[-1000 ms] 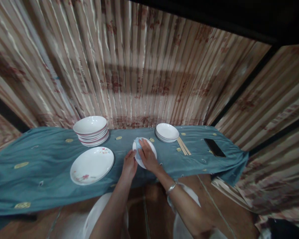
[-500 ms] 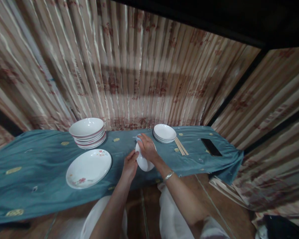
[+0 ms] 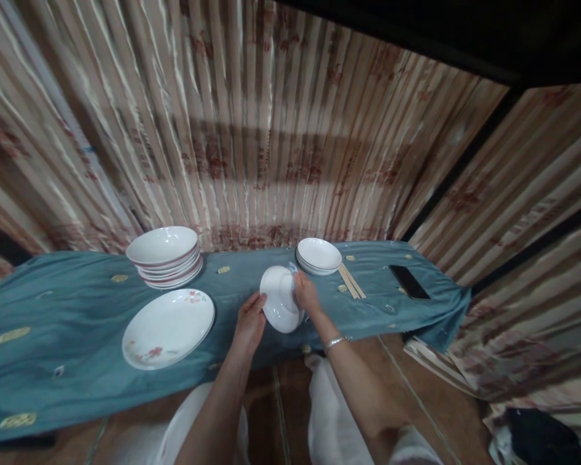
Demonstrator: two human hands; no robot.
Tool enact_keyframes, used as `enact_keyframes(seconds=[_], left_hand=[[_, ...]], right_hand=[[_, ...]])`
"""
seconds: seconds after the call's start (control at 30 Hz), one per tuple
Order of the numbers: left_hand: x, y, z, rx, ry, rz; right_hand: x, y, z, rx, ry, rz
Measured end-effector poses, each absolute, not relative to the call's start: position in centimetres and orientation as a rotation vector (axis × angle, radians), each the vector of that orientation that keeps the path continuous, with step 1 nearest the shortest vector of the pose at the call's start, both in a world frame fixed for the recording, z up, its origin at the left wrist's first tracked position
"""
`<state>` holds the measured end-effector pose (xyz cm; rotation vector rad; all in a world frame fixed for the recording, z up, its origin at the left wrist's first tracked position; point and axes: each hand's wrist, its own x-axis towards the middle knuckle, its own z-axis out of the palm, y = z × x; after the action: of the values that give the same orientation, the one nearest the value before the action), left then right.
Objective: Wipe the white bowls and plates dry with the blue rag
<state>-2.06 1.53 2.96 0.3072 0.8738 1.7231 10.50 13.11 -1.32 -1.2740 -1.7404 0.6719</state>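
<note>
Over the front of the table I hold a small white dish (image 3: 277, 303), tilted so its underside and round foot ring show. My left hand (image 3: 250, 320) is closed on its left rim, thumb on the near face. At the dish's right side my right hand (image 3: 306, 294) is closed on a pale blue cloth (image 3: 292, 266) pressed against it; most of the cloth is hidden under the fingers. Just behind that hand stands a stack of small white dishes (image 3: 319, 253).
Left of me are a tall stack of white bowls (image 3: 163, 248) and a large flowered plate (image 3: 169, 329). Wooden chopsticks (image 3: 351, 281) and a black phone (image 3: 409, 282) lie to the right. A teal cloth (image 3: 91, 310) covers the table; a curtain (image 3: 252, 129) hangs behind.
The dish has turned so that its underside with the foot ring shows. My right hand has slid with the cloth from the dish's far edge to its right side. My left hand keeps its grip.
</note>
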Motion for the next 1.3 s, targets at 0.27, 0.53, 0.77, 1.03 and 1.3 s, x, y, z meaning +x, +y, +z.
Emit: enact_keyframes(seconds=[0.27, 0.53, 0.77, 1.03, 1.3], left_hand=[[-2.3, 2.1, 2.4, 0.127, 0.880, 1.781], [-2.1, 2.6, 2.2, 0.065, 0.930, 1.824], [-1.9, 2.5, 2.4, 0.029, 0.960, 1.814], [-1.7, 2.4, 3.0, -0.001, 0.972, 1.785], [-1.8, 2.1, 2.7, -0.086, 0.918, 1.790]], right_hand=[[11.9, 8.4, -4.8, -1.235, -1.675, 0.637], [11.3, 3.2, -5.9, -1.282, -1.628, 0.648], [10.7, 0.3, -5.8, -1.268, -1.690, 0.516], [9.5, -1.6, -3.9, -1.205, -1.970, 0.238], [8.2, -0.8, -1.7, -0.960, -2.258, 0.083]])
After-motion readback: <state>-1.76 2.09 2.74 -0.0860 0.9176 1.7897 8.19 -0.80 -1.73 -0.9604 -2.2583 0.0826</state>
